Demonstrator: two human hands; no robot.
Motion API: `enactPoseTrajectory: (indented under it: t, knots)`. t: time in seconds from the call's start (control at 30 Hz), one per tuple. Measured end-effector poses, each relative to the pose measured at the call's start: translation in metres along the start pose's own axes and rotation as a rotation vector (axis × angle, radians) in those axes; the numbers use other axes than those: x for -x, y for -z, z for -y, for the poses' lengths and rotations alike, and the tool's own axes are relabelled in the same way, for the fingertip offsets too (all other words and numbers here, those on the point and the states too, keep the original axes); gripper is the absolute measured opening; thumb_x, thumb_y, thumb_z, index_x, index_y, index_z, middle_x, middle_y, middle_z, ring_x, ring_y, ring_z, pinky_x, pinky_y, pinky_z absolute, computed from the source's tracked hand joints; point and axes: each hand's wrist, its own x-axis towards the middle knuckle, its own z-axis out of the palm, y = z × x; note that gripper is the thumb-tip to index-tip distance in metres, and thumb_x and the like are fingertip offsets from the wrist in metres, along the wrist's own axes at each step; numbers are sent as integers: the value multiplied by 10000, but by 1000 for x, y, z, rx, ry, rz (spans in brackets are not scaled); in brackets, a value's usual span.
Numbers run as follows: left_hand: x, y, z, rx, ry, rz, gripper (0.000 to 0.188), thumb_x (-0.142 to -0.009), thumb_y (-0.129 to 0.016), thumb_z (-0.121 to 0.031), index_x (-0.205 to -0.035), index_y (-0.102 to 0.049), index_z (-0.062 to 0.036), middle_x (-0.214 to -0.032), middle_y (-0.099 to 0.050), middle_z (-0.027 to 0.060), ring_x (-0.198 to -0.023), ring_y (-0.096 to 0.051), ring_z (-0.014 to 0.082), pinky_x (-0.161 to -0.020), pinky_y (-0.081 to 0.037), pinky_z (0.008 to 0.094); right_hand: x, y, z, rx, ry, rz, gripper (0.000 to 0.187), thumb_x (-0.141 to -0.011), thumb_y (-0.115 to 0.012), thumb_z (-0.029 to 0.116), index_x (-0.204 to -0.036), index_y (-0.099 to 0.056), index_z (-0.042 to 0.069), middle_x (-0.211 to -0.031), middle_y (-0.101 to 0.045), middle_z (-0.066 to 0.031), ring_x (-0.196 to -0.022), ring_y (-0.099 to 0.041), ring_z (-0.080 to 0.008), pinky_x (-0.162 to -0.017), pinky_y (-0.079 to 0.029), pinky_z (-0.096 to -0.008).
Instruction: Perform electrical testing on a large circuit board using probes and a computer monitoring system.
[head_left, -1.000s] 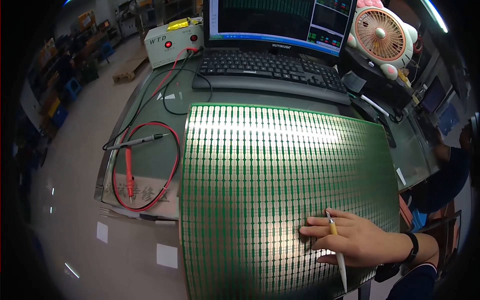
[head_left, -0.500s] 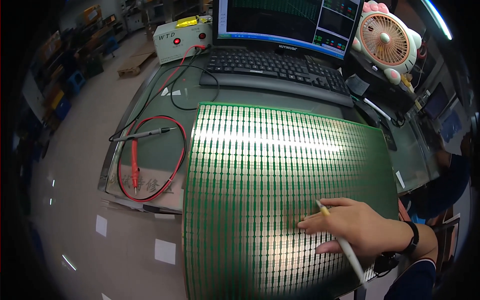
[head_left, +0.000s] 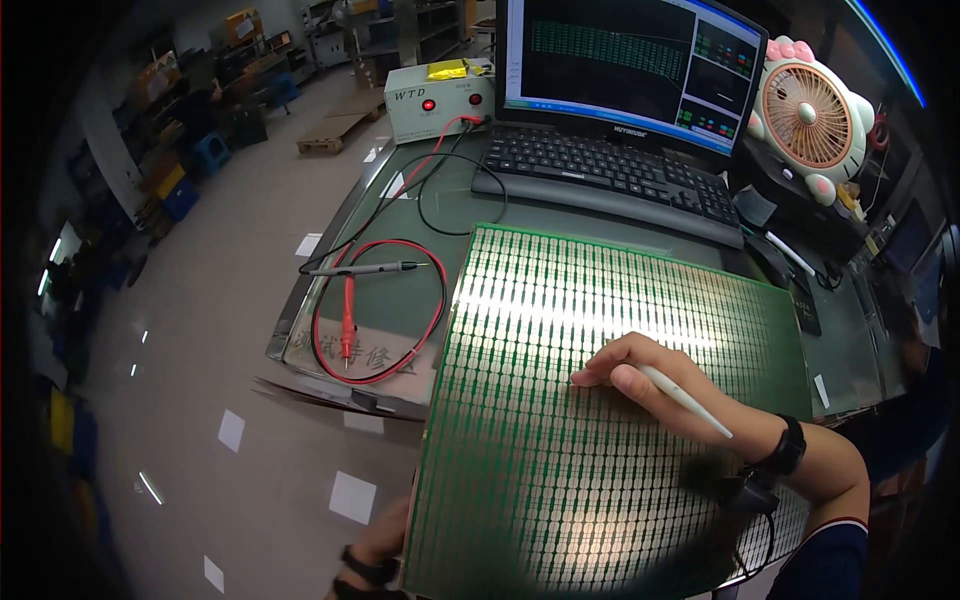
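A large green circuit board panel (head_left: 610,420), covered in rows of shiny metallic pads, lies tilted across the near side of the table. My right hand (head_left: 640,375) is over its middle, fingertips down at the pads, with a slim white pen (head_left: 690,402) held between thumb and fingers. The pen's rear end slants back toward my wrist; its front end is hidden by the hand. At the board's lower left edge is my left hand (head_left: 387,530), blurred, its fingers hidden by the board.
Left of the board lie a grey test probe (head_left: 365,268) and a red test probe (head_left: 348,315) with looped leads, running to a white box (head_left: 420,110) with a red light. Behind are a keyboard (head_left: 610,175), a monitor (head_left: 620,60) and a fan (head_left: 808,115).
My right hand has moved up the board and turned, with the pen still in it. My left hand has appeared at the board's lower left edge. The whole view has shifted.
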Motion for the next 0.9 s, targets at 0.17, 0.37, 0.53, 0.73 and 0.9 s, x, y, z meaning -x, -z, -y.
enactPoseTrajectory:
  t: [0.17,0.37,0.53,0.73,0.9]
  knots:
    - [42,-3,-96,-208,-391,-323,376,-954,-486,-339,-905,-556,26,-725,-599,134,-624,-618,205,-548,-517,312,-2,0,8,-89,12,18,417,-1008,-408,367,-1132,-540,-9,-1091,-643,-138,-1075,-616,-226,-930,-484,-332]
    - [-74,-21,-205,-1135,-444,-644,392,-963,-435,-326,-1260,-527,-88,-680,-553,68,-608,-552,172,-577,-449,290,-5,7,-2,-86,-8,2,393,-1007,-422,342,-1127,-538,-14,-1090,-640,-134,-1073,-615,-212,-935,-482,-317]
    - [-125,-3,-201,-1774,-246,-699,469,-946,-421,-473,-1269,-533,-152,-760,-626,180,-766,-631,371,-684,-475,450,-5,5,-2,-100,16,17,367,-1010,-420,314,-1123,-537,-16,-1086,-644,-140,-1063,-624,-216,-923,-493,-312]
    - [-140,-1,-211,-1551,-174,-768,412,-956,-404,-462,-993,-568,-86,-825,-645,172,-815,-627,382,-687,-460,462,-6,10,-3,-101,12,21,349,-1009,-425,303,-1117,-538,-9,-1061,-654,-137,-1048,-633,-221,-904,-507,-314]
    - [-136,17,-208,-1441,-454,-811,299,-966,-450,-273,-1196,-525,-97,-822,-627,109,-707,-580,282,-640,-453,388,-9,10,-4,-110,23,32,347,-1008,-427,307,-1115,-540,-3,-1060,-660,-133,-1037,-639,-219,-898,-508,-320]
